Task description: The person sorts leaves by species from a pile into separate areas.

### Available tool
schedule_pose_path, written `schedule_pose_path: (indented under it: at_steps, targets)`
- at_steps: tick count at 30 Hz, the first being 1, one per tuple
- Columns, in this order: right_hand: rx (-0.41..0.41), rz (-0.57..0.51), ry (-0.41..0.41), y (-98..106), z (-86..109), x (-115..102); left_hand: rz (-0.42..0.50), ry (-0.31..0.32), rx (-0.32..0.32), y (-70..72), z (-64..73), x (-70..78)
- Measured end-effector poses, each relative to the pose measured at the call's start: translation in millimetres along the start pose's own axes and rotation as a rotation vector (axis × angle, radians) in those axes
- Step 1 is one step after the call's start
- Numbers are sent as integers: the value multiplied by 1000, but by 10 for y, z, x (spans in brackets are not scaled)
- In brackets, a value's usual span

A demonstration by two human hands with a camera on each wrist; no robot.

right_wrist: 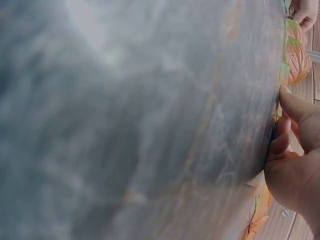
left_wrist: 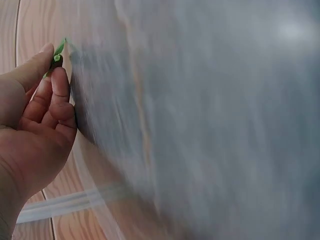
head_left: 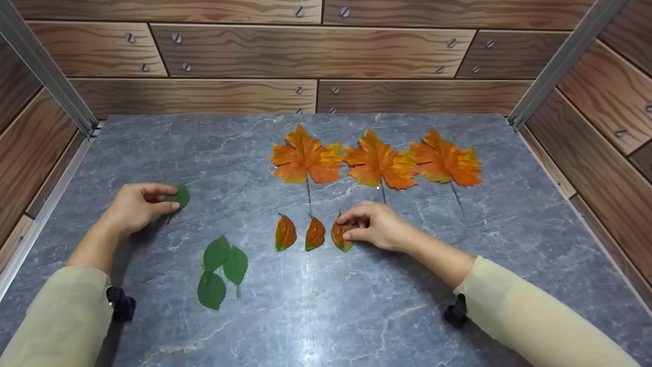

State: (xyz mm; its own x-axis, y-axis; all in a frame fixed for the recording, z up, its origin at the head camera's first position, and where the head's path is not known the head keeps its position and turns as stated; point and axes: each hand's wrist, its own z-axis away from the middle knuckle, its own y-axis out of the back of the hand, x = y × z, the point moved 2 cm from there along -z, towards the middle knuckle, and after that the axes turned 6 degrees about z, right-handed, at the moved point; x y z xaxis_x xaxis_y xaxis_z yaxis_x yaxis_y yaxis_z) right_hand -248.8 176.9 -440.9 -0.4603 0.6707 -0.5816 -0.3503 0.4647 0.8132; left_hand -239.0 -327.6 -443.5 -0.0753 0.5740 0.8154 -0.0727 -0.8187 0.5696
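Observation:
My left hand (head_left: 133, 206) pinches a small green leaf (head_left: 182, 197) between thumb and fingers at the left of the table. In the left wrist view that same leaf (left_wrist: 59, 49) shows nearly edge-on at the fingertips. Near the middle, my right hand (head_left: 381, 225) pinches a small orange-brown leaf (head_left: 338, 236) with green edges, its right part hidden by the fingers. Two matching small leaves, one in the middle (head_left: 315, 234) and one at the left (head_left: 286, 233), stand beside it in a row. Three green leaves (head_left: 236, 265) lie in a cluster, overlapping, between the hands.
Behind the small leaves, three large orange maple leaves, left (head_left: 305, 158), middle (head_left: 381, 162) and right (head_left: 445, 159), lie side by side with stems toward me. The grey marbled table (head_left: 356, 316) is bounded by wood-patterned walls (head_left: 305, 51) and metal posts.

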Motion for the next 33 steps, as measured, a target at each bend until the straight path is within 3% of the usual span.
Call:
schedule_pose_path:
  at_steps: [14,33]
  targets:
    - [1,-7,0,-4,15,18,-119,-75,-23,16,32,18]
    - [-14,-10,-20,-4,4,12,-118,-38,-35,-1,39,39]
